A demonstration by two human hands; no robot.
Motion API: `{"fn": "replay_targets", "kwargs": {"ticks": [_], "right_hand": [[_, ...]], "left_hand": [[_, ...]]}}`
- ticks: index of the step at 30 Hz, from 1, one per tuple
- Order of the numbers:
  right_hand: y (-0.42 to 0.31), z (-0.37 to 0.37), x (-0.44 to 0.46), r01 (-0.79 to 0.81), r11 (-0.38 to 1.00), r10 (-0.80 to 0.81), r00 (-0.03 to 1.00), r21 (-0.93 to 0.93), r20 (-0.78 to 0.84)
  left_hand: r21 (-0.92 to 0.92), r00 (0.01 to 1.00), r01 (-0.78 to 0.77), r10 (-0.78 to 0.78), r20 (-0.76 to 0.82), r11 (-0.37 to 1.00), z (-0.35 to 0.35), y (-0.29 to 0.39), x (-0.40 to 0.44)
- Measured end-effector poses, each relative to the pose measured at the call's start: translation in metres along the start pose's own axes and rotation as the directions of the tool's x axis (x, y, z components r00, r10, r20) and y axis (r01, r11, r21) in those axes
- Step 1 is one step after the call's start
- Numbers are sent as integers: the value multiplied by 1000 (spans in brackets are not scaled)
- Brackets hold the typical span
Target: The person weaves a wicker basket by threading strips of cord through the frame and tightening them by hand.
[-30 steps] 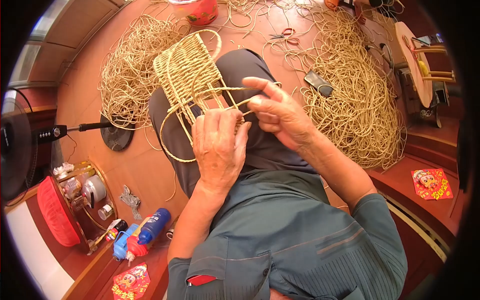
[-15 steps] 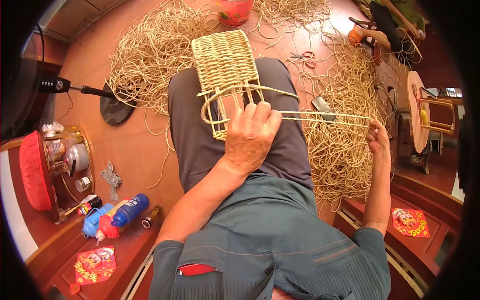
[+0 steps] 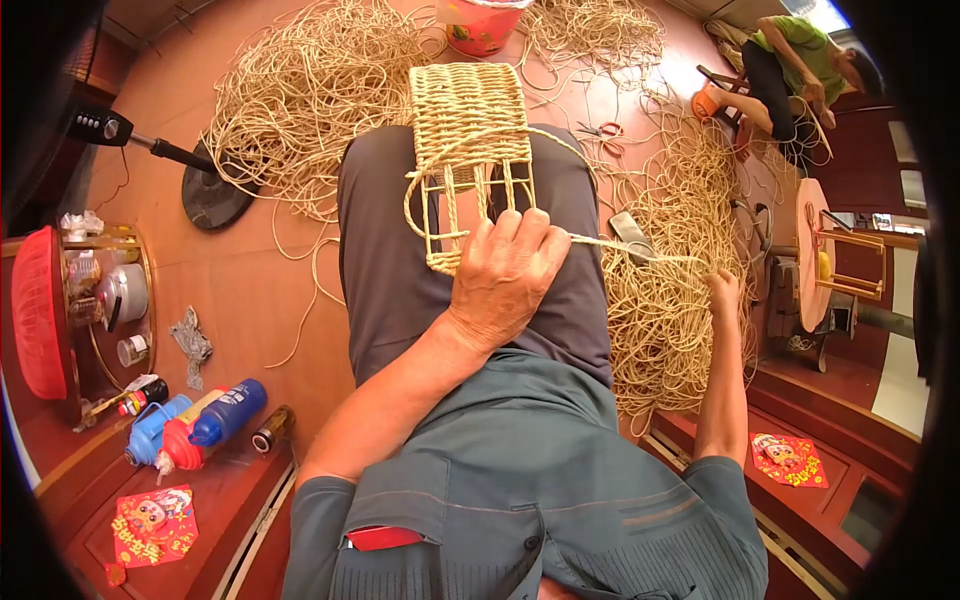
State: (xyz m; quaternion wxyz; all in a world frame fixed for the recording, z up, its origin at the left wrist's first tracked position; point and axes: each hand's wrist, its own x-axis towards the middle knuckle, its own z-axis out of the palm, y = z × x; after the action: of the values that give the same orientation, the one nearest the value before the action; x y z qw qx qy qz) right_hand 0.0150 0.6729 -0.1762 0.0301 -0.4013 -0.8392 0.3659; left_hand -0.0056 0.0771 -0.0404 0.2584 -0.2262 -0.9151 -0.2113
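Floor: reddish-brown tiled floor (image 3: 235, 290). Two loose heaps of tan twisted cord on it: right-hand heap (image 3: 665, 345) beside the right leg, left-hand heap (image 3: 320, 95) ahead and to the left.

Lap: thighs in dark grey trousers (image 3: 385, 260), serving as support.

Workpiece: tan, box-like woven cord piece (image 3: 468, 110) resting on the lap. Far part closely woven; near part bare uprights joined by a cord-wrapped end bar, gaps visible between them.

Left hand (image 3: 507, 268): fingers folded down over the near right corner of the workpiece, gripping it. Fingertips hidden beneath the knuckles; exact pinch not readable.

Right hand (image 3: 724, 290): arm extended out over the right-hand heap, fingers curled tight about a cord; finger detail small.

Flat dark phone (image 3: 628, 228): on the right-hand heap, near the cord's line.

Slim tan cord loop (image 3: 562, 141): arches across the woven part, out past its right side.

Single tan working strand (image 3: 600, 242): spans left hand to right hand, nearly straight, slight bend midway.

Step in hand (judgement): strand being pulled through at the unwoven section. Next move, as judged, calls for a firm left-hand hold on the frame, even tension from the right, and the loop free of snags on the uprights.
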Motion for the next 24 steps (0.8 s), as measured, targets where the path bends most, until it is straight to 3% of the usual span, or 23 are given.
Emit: {"fn": "replay_targets", "kwargs": {"ticks": [1,2,3,4,5,6,7,8,9,10,11,13,16,19,20,21,23,24], "right_hand": [[-29,6,-30,134,951,-121,991,-278,64],[-86,23,-85,220,931,-214,975,-293,56],[-118,38,-111,358,906,-344,934,-225,100],[-146,59,-136,591,805,-579,803,-58,141],[-191,76,-177,617,781,-624,761,101,179],[-230,88,-214,456,833,-547,766,314,338],[-254,97,-238,588,758,-651,653,283,386],[-281,100,-264,583,785,-597,624,208,505],[-297,106,-278,750,634,-722,487,187,492],[-307,112,-286,777,582,-763,418,241,493],[-311,121,-287,750,577,-770,367,324,523],[-309,135,-286,817,480,-803,261,320,536],[-303,145,-283,852,426,-799,198,303,567],[-286,138,-262,823,476,-830,303,311,468],[-279,122,-244,744,630,-724,459,223,515],[-256,110,-210,667,709,-670,533,230,517],[-223,65,-156,627,773,-613,698,96,370],[-201,38,-119,620,779,-613,721,95,322]], "left_hand": [[-20,1000,16,-16,-10,1000,0,0,-1],[-41,1000,26,-26,-10,999,-1,0,-2],[-63,1000,29,-29,-6,998,-1,0,-2],[-85,1000,22,-22,-1,996,-1,-1,-2],[-127,999,32,-33,-9,991,-2,-1,-2],[-172,999,38,-41,-15,984,-4,-2,-2],[-212,998,45,-52,-28,976,-5,-4,0],[-255,997,63,-70,-16,965,-8,-5,0],[-283,996,71,-82,-27,956,-10,-5,0],[-310,994,84,-101,-39,947,-11,-5,0],[-335,991,105,-128,-49,936,-11,-6,0],[-336,991,97,-123,-56,937,-11,-8,-1],[-326,988,105,-137,-77,939,-10,-9,-3],[-177,989,100,-117,-90,979,-16,-8,-2],[-188,988,97,-117,-99,977,-14,-9,-3],[-195,986,100,-124,-115,976,-11,-10,-3],[-211,982,111,-140,-125,971,-9,-9,-6],[-217,982,115,-145,-125,969,-11,-9,-4]]}}
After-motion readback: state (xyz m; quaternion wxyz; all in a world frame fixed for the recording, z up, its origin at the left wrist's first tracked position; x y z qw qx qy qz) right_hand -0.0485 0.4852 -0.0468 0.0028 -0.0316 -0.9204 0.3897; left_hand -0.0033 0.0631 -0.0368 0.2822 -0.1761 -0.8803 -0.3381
